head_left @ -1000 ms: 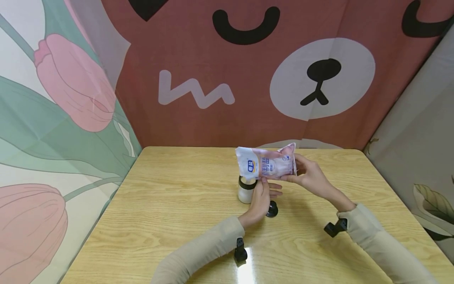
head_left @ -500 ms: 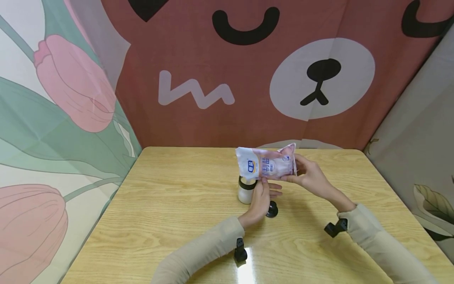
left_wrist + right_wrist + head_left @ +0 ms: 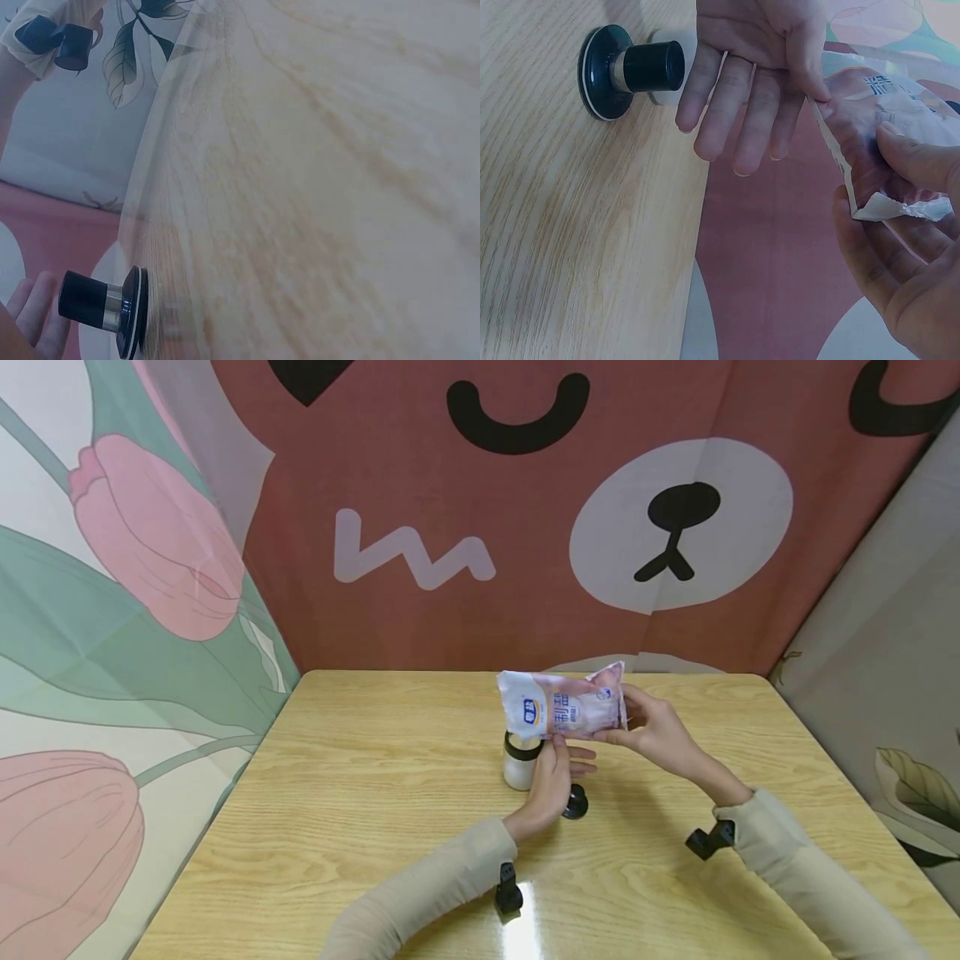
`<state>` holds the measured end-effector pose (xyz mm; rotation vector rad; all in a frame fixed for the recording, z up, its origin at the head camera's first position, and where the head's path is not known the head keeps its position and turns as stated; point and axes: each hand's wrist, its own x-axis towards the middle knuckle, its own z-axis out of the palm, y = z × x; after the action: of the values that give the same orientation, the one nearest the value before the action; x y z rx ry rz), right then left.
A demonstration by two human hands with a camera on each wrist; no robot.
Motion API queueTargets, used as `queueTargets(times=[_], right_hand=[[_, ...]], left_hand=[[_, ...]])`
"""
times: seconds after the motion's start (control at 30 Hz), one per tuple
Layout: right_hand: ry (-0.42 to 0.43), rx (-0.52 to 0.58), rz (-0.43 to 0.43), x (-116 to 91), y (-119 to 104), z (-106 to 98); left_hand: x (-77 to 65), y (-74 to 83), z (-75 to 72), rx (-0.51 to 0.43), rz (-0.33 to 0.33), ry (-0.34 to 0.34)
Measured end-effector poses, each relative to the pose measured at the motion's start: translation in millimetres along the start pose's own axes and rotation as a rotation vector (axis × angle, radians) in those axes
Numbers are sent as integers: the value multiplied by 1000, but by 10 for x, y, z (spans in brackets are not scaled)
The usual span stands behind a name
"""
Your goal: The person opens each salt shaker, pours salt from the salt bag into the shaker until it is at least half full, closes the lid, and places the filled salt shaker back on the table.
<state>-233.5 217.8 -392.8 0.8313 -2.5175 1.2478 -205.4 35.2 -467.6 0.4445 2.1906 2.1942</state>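
Note:
A pink-and-white bag of salt (image 3: pixel 573 706) hangs lengthwise above the table, its white end over the mouth of a clear jar (image 3: pixel 519 772) with a black rim and white contents. My right hand (image 3: pixel 663 739) grips the bag's right end between thumb and fingers, also visible in the right wrist view. Beside the jar, my left hand (image 3: pixel 551 789) has its fingers straight, and its thumb touches the bag's lower edge. Just right of that hand, a black knobbed lid (image 3: pixel 576 803) stands on the table; the left wrist view shows the lid (image 3: pixel 86 300) close to the fingers.
The wooden table (image 3: pixel 360 810) extends around both arms. A red cloth with a bear face (image 3: pixel 420 618) hangs behind it, and flowered cloths hang at the left and right. Small black devices are strapped to both sleeves.

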Motion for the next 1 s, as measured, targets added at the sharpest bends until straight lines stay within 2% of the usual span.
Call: queueTargets(times=[0.3, 0.73, 1.0], right_hand=[[-4, 43, -3, -9, 9, -19], [-6, -1, -1, 4, -14, -4], [-8, 24, -3, 3, -32, -22]], left_hand=[[-1, -5, -8, 2, 10, -12], [2, 2, -6, 15, 9, -10], [-1, 5, -6, 19, 9, -9]])
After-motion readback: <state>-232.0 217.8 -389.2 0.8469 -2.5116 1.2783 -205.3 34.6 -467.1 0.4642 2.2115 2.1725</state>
